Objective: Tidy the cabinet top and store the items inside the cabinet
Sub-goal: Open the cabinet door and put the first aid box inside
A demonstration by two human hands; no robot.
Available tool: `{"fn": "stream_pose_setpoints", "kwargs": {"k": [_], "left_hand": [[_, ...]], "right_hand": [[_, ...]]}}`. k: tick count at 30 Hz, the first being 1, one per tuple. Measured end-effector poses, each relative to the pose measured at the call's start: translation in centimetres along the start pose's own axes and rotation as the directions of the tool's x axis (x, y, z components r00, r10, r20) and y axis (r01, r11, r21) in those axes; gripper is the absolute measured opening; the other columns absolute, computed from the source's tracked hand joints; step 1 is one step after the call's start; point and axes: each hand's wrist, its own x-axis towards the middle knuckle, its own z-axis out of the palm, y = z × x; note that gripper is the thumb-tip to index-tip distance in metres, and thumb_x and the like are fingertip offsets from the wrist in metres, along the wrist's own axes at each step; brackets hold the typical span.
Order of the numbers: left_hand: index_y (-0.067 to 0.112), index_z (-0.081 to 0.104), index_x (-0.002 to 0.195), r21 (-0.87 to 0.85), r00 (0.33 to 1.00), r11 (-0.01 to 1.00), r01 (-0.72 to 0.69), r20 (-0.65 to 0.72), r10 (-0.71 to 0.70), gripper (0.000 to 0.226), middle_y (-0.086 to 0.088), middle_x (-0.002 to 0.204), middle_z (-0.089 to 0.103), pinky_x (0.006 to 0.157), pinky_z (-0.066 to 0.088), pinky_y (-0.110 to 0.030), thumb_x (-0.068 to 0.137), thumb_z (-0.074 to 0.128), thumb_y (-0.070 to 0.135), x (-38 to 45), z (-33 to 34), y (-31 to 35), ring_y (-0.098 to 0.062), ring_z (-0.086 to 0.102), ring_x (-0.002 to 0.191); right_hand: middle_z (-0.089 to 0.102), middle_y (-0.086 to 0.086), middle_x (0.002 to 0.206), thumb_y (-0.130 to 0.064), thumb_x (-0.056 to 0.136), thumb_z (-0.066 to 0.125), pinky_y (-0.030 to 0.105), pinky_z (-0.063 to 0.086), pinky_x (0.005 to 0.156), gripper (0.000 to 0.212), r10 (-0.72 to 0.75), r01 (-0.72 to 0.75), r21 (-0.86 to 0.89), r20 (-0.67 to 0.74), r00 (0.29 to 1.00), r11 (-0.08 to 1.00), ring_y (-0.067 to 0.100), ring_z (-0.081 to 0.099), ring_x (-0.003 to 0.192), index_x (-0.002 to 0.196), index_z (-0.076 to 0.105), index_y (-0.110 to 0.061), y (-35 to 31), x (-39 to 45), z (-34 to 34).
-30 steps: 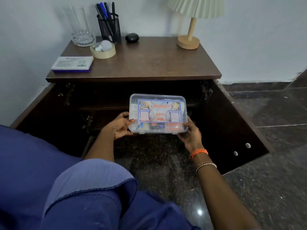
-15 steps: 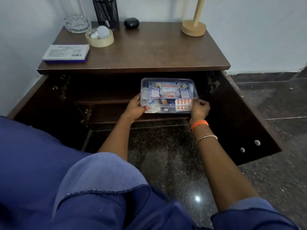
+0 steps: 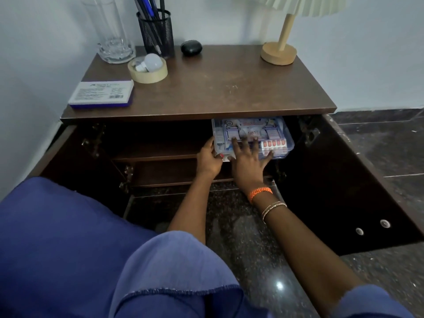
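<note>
A clear plastic first aid box (image 3: 275, 134) sits on the upper shelf on the right side of the open brown cabinet (image 3: 218, 95), with its back half under the top. My left hand (image 3: 209, 158) grips the box's front left corner. My right hand (image 3: 249, 160) lies on the lid with its fingers spread straight, pressing on the box. On the cabinet top stand a white and blue flat box (image 3: 101, 94), a tape roll (image 3: 148, 75) with a light bulb (image 3: 151, 63) in it, a glass (image 3: 112, 37), a mesh pen holder (image 3: 157, 33) and a small black case (image 3: 191, 48).
A wooden lamp (image 3: 278, 52) stands at the top's back right. Both doors are swung open; the right door (image 3: 355, 191) reaches out over the dark stone floor (image 3: 241, 237). The left part of the upper shelf (image 3: 156, 154) is dark. My blue-clad knees fill the lower left.
The first aid box went from in front of the cabinet onto the upper shelf. My right hand left the box's right edge and now lies flat on the lid.
</note>
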Motion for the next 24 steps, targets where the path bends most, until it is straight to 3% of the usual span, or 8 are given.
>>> {"fn": "stream_pose_setpoints", "kwargs": {"k": [4,8,11,17,24], "left_hand": [[0.022,0.021,0.149,0.104,0.998,0.994,-0.037,0.045,0.033,0.081,-0.013,0.142,0.045,0.106,0.042,-0.044,0.083,0.054,-0.012,-0.1,-0.2,-1.4,-0.026,0.046,0.130],[0.030,0.016,0.149,0.197,0.997,0.980,-0.014,0.079,-0.001,0.081,-0.013,0.148,0.037,0.110,0.037,-0.036,0.088,0.054,-0.006,-0.6,-0.7,-2.0,-0.027,0.039,0.135],[0.031,0.015,0.149,0.227,0.999,0.974,-0.005,0.054,-0.007,0.079,-0.009,0.149,0.037,0.109,0.035,-0.030,0.089,0.052,-0.005,-0.7,-1.3,-2.2,-0.025,0.039,0.135],[0.029,0.017,0.149,0.204,0.999,0.979,-0.014,0.052,0.004,0.079,-0.008,0.151,0.033,0.113,0.033,-0.037,0.088,0.052,-0.006,-1.0,-1.7,-1.9,-0.023,0.033,0.139],[0.030,0.021,0.148,0.240,0.997,0.970,-0.045,0.069,0.029,0.075,-0.009,0.148,0.038,0.108,0.035,-0.029,0.089,0.052,-0.004,-1.7,-1.8,-1.3,-0.024,0.041,0.134]], "right_hand": [[0.003,-0.001,0.161,-0.021,0.099,0.045,0.077,0.004,0.102,0.063,-0.006,0.008,-0.078,0.027,1.000,0.997,0.028,-0.002,0.148,0.151,0.011,-0.034,0.6,2.2,-0.7],[0.008,-0.001,0.161,-0.017,0.098,0.044,0.076,0.004,0.103,0.062,0.020,-0.018,-0.068,0.028,0.999,0.998,0.027,-0.001,0.148,0.151,0.014,-0.034,1.1,4.1,-1.5],[0.027,0.003,0.156,-0.012,0.096,0.048,0.076,0.004,0.105,0.060,0.062,-0.059,-0.056,0.047,0.997,0.997,0.028,0.012,0.147,0.148,0.026,-0.033,1.5,5.2,-1.9],[0.041,0.004,0.148,-0.002,0.092,0.048,0.075,0.002,0.105,0.064,0.076,-0.074,-0.048,0.037,0.996,0.996,0.030,0.034,0.138,0.146,0.032,-0.032,1.7,5.3,-2.0],[0.021,-0.001,0.158,-0.008,0.093,0.051,0.074,0.007,0.106,0.071,0.062,-0.060,-0.049,0.042,0.997,0.997,0.029,0.014,0.146,0.149,0.018,-0.036,1.8,4.5,-1.8]]}}
